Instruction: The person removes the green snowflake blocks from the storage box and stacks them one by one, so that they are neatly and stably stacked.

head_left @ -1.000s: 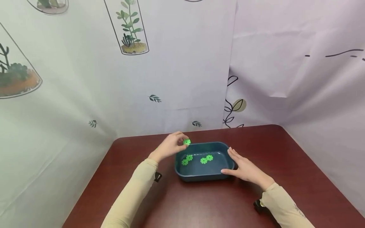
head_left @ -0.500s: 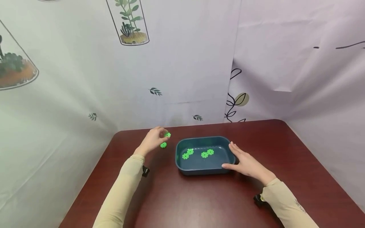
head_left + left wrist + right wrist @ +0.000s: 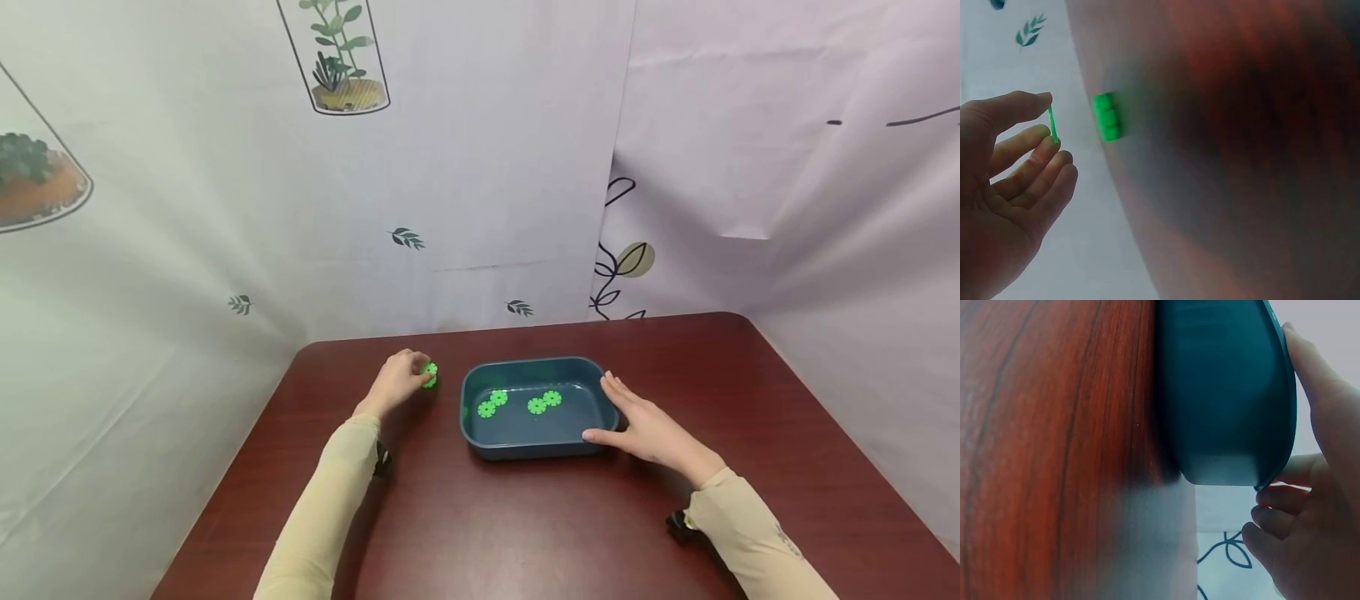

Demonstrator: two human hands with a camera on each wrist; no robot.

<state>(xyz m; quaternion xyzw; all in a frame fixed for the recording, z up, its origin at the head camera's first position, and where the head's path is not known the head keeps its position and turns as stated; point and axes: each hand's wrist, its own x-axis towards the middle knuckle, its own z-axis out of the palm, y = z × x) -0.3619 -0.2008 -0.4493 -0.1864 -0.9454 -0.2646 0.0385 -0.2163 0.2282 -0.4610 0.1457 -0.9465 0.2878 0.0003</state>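
Observation:
My left hand (image 3: 393, 385) pinches a thin, notched green plastic disc (image 3: 1053, 124) between thumb and fingertips, edge-on in the left wrist view. Right beside it, a small green stack (image 3: 1107, 117) with notched sides stands on the table, left of the tray. In the head view the held disc overlaps this stack. My right hand (image 3: 648, 433) rests on the right end of a dark teal rectangular tray (image 3: 532, 451), thumb on the near rim and fingers at the far corner. Inside lie green discs in two pairs, one at the left (image 3: 487, 409) and one near the middle (image 3: 537, 406).
The tray stands on a dark red-brown wooden table (image 3: 517, 525). White cloth (image 3: 480, 183) printed with plants hangs behind the table's far edge and along both sides. A black strap piece (image 3: 681, 525) shows below the right wrist.
My left hand has moved left from the tray's left rim with the green disc, then lowered to the green stack on the table. My right hand stays on the tray. The head view has tilted slightly.

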